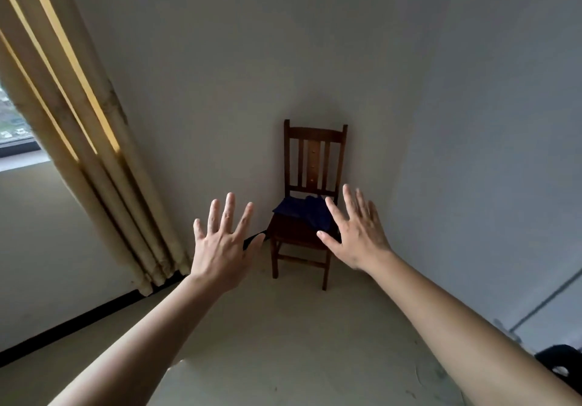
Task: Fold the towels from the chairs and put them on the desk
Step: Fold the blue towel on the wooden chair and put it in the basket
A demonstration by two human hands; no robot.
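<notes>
The towel (302, 213), dark blue and rumpled, lies on the seat of a wooden chair (315, 160), and that chair is the thing to steer by in this bare room. Nearest of all, two bare forearms reach out toward it from the lower corners. The left hand (220, 248) is spread wide, fingers fanned and palm turned away, holding nothing; it hangs in the air short of the chair and to its left. The right hand (359, 232) is just as widely spread and just as empty, raised in front of the chair's right side so that it covers the seat's right edge and part of the towel from where the camera looks. Neither hand touches the cloth. Beneath them a pale floor (283, 342) runs up to the chair's legs. A dark object (557, 361) sits at the floor's edge well to the right of the chair; what it is I cannot tell. The chair stands in a corner with its slatted back close to the white wall (252, 59). Well to its left a beige curtain (78, 122) hangs to the floor, and beyond that is a window (12, 122).
</notes>
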